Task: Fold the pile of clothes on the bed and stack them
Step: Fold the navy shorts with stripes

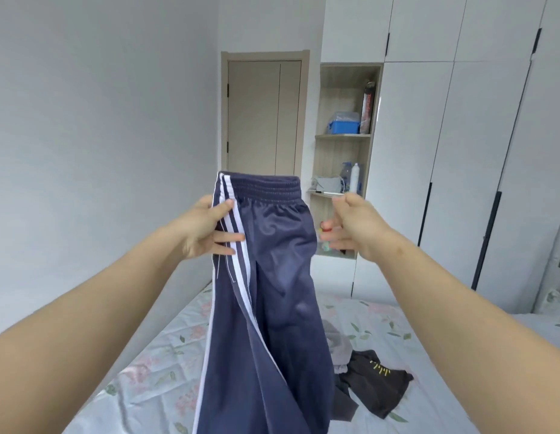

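I count two grips in my feed, the left grip [206,228] and the right grip [355,225], and one pair of track trousers [272,292]. The one bed [153,364] carries at least two more garments, a grey garment [336,343] and a dark brown garment [379,383]; I cannot tell whether the darker cloth beside them is a third. Far off I count one door [263,117], one blue box [343,126], and two bottles: a clear bottle [346,173] and a white bottle [355,180].

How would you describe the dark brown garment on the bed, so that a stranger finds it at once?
Start at the bed with the flowered sheet. To the right of the navy trousers held up over it lies a small heap of clothes. The dark brown garment is its rightmost piece; unlike the grey garment beside it, it bears small yellow marks.
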`<move>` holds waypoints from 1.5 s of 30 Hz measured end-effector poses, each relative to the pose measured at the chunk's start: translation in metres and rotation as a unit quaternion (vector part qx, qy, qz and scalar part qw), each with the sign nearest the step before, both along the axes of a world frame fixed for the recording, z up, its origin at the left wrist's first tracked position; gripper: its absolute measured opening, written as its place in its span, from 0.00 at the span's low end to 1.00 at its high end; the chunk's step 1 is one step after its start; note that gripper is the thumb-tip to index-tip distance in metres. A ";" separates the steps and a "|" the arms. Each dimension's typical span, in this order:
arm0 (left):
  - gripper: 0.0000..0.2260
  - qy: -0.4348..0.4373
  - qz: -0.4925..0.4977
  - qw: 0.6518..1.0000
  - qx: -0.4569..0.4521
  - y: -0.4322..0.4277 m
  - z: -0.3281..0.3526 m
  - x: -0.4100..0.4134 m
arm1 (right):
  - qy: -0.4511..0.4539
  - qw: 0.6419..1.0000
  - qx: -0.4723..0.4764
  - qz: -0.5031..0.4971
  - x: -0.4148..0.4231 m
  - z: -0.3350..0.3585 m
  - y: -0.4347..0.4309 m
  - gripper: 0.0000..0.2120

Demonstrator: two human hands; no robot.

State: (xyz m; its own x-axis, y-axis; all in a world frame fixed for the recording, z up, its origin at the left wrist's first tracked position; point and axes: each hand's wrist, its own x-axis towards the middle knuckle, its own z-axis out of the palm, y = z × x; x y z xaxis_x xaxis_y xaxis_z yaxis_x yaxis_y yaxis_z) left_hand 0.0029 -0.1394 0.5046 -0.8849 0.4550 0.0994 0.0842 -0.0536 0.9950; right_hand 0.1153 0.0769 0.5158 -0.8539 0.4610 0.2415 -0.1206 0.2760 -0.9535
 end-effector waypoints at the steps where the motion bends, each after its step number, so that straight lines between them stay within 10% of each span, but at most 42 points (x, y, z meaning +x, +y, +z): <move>1: 0.07 0.018 0.001 1.000 0.005 -0.003 0.011 0.000 | 0.010 1.000 0.006 0.018 0.000 0.011 -0.001 0.10; 8: 0.06 0.075 -0.017 0.995 -0.061 -0.001 0.048 0.016 | -0.125 0.981 0.067 0.133 -0.004 -0.005 -0.025 0.16; 11: 0.09 0.077 -0.010 0.992 -0.100 -0.015 0.048 0.017 | -0.086 0.994 -0.001 0.072 -0.003 -0.008 -0.016 0.07; 17: 0.09 0.085 -0.051 0.994 -0.056 -0.047 0.066 0.010 | -0.027 0.969 -0.153 0.190 0.011 0.021 0.001 0.21; 23: 0.04 0.057 -0.024 0.980 -0.188 -0.031 0.023 -0.002 | -0.125 0.989 -0.032 0.070 -0.002 0.011 -0.004 0.09; 32: 0.07 0.126 -0.027 0.991 0.032 -0.028 0.060 -0.010 | 0.070 0.996 -0.041 0.048 -0.020 0.048 -0.028 0.09; 38: 0.15 0.147 -0.020 0.985 -0.088 -0.043 0.052 0.001 | 0.116 0.988 -0.102 0.001 -0.012 0.040 -0.031 0.06; 45: 0.15 0.099 -0.008 0.995 -0.020 -0.066 0.063 0.005 | 0.061 0.979 -0.141 0.133 0.006 0.059 -0.032 0.08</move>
State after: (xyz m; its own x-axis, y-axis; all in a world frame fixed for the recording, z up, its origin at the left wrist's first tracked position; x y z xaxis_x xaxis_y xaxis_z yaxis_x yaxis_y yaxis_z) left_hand 0.0074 -0.2053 0.5679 -0.8424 0.4763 0.2519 0.2774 -0.0174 0.9606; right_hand 0.1212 0.0445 0.5751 -0.9256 0.2893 0.2441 -0.2702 -0.0531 -0.9613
